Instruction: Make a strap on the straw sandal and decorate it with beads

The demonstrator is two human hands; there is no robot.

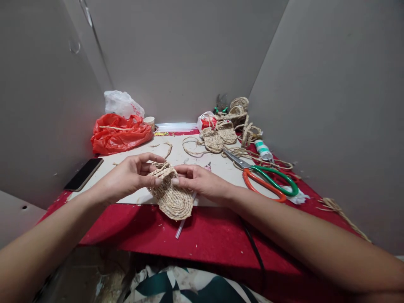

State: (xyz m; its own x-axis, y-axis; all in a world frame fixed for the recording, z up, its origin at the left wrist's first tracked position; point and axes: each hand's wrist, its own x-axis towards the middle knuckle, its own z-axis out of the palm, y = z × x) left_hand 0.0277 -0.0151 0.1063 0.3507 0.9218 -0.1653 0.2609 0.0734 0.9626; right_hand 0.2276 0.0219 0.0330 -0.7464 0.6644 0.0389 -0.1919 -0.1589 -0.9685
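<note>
A small woven straw slipper is held up over the front edge of the white board, its rounded sole end pointing down toward me. My left hand pinches its upper left side, thumb on the near face and fingers behind. On the right side, my right hand grips the same piece with its thumb close to the left one. A clear glue stick sticks out below the slipper. The tip of a glue gun shows just beyond my right hand; its body is mostly hidden.
Scissors with green and orange handles lie at the right. Behind them are finished-looking woven slippers and braided cord. A red plastic bag, a paper cup and a phone are at the left. A black cable crosses the red cloth.
</note>
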